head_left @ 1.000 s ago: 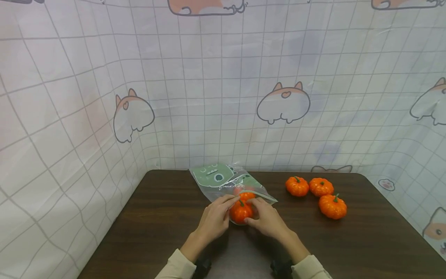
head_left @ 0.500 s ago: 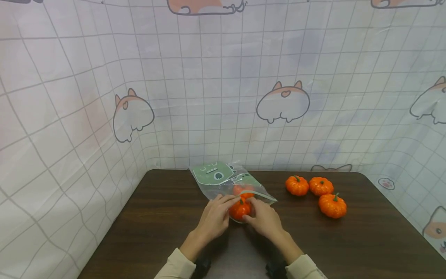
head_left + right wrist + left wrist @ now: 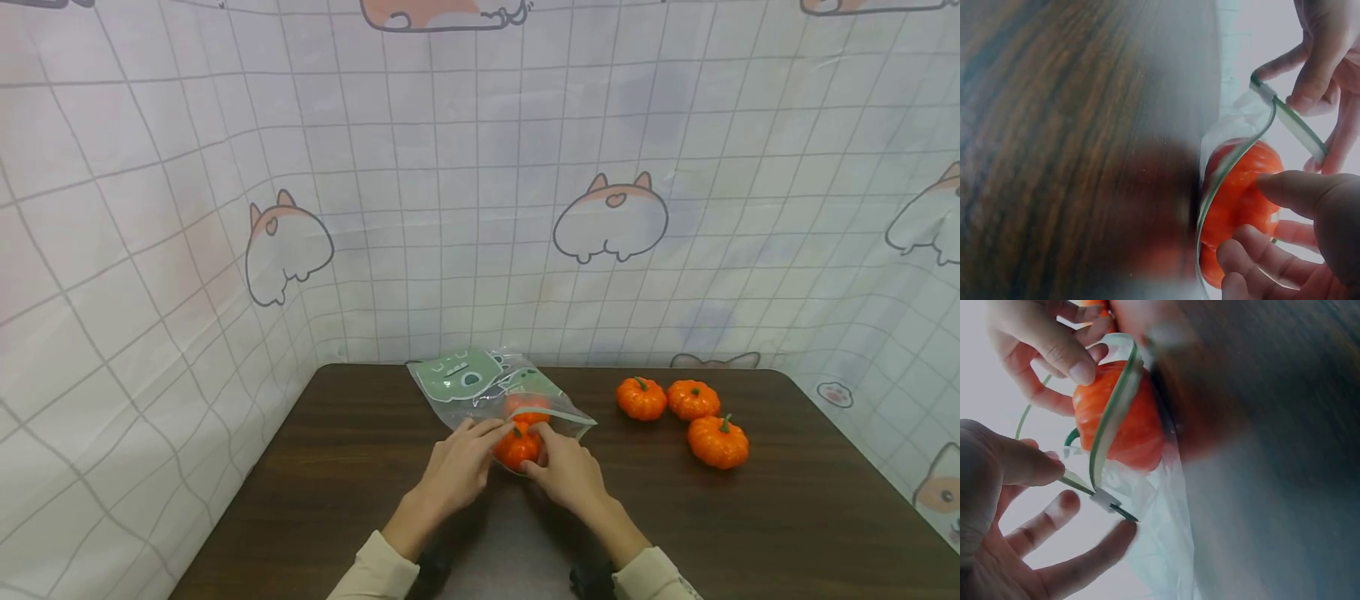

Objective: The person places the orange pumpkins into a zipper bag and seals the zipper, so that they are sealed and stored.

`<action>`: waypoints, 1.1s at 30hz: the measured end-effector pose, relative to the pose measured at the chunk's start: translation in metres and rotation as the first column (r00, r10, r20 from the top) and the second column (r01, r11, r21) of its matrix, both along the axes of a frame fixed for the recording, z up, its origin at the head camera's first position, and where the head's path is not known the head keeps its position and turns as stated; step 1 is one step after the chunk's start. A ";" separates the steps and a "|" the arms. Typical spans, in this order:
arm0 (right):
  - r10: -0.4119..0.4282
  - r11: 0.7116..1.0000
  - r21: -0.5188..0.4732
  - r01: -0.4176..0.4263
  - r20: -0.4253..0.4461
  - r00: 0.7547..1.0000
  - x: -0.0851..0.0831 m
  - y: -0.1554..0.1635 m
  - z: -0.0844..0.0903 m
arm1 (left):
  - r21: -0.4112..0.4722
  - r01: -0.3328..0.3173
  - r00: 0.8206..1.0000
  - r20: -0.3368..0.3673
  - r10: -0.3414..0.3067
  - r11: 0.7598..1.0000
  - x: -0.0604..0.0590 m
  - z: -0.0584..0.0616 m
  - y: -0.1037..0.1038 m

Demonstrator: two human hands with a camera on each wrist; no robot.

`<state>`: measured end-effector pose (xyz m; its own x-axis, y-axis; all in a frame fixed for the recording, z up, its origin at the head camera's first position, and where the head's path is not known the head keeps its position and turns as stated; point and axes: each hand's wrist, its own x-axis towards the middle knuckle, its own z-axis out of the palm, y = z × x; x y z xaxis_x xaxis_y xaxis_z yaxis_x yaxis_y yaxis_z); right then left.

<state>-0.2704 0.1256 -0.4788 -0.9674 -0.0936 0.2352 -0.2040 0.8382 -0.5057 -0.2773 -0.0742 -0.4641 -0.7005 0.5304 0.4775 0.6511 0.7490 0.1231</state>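
Observation:
A clear zip bag [image 3: 465, 412] with a green animal print lies flat near the back of the table, its mouth towards me. At that mouth sits an orange toy pumpkin [image 3: 516, 450] with a green stem. My left hand [image 3: 456, 465] pinches the green-edged rim [image 3: 1110, 419] beside the white slider [image 3: 1105, 500]. My right hand [image 3: 572, 477] grips the pumpkin, thumb on its near side; in the right wrist view the rim [image 3: 1222, 172] loops round the pumpkin. Another orange pumpkin [image 3: 527, 407] shows through the plastic, further in.
Three more orange pumpkins stand grouped at the back right: a left one [image 3: 641, 399], a middle one [image 3: 692, 401] and a front one [image 3: 717, 442]. A white gridded cloth [image 3: 465, 275] walls in the dark wooden table [image 3: 330, 492].
The gripped pumpkin has shifted slightly away from me, further into the bag mouth. My right hand has moved a little left with it; the left hand stays almost in place.

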 end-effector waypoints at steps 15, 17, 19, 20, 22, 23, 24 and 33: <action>0.127 0.988 -0.090 -0.127 0.003 0.992 -0.002 0.004 -0.007 | 0.119 0.051 0.994 0.088 -0.062 0.992 -0.005 -0.006 -0.002; 0.154 0.981 -0.118 -0.151 0.016 0.988 -0.003 0.004 -0.007 | 0.132 0.052 0.995 0.080 -0.062 0.990 -0.005 -0.006 -0.002; 0.187 0.974 -0.133 -0.183 0.018 0.982 -0.003 0.004 -0.007 | 0.145 0.053 0.996 0.069 -0.064 0.988 -0.006 -0.007 -0.002; 0.206 0.970 -0.138 -0.202 0.020 0.978 -0.003 0.004 -0.007 | 0.147 0.052 0.996 0.061 -0.061 0.988 -0.006 -0.007 -0.002; 0.241 0.961 -0.144 -0.236 0.021 0.970 -0.003 0.004 -0.006 | 0.157 0.054 0.997 0.052 -0.063 0.986 -0.007 -0.007 -0.002; 0.259 0.957 -0.144 -0.253 0.021 0.966 -0.003 0.004 -0.006 | 0.161 0.054 0.997 0.047 -0.062 0.985 -0.007 -0.007 -0.002; 0.272 0.953 -0.142 -0.267 0.020 0.962 -0.003 0.005 -0.006 | 0.167 0.055 0.997 0.044 -0.063 0.984 -0.007 -0.006 -0.002; 0.317 0.940 -0.139 -0.311 0.017 0.948 -0.003 0.010 -0.004 | 0.195 0.056 0.998 0.031 -0.063 0.979 -0.007 -0.006 -0.002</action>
